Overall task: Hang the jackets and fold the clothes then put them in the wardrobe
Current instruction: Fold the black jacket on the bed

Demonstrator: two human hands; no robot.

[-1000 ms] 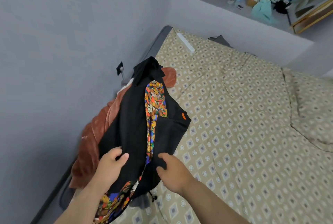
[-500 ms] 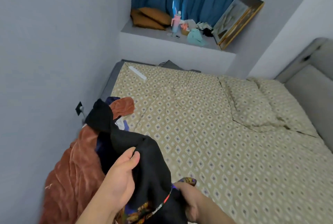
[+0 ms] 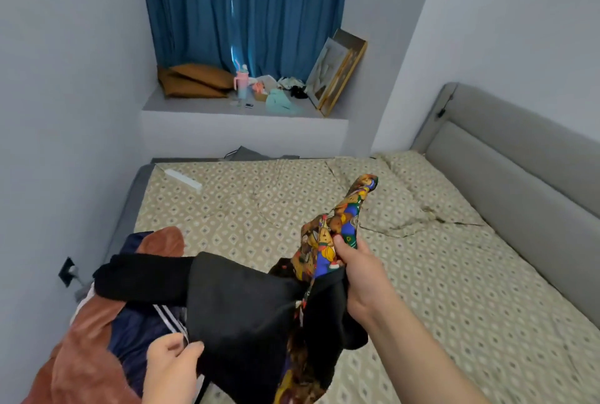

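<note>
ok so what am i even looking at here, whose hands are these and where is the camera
There is no machine here. A person wears a wide-angle camera on the head, so you look down at their own two bare hands. The left hand pinches the edge of a black jacket, and the right hand grips its bright patterned lining. Below is a bed with a patterned sheet. On it, by the wall, lie a rust-brown fleece garment and a navy garment with white stripes.
</note>
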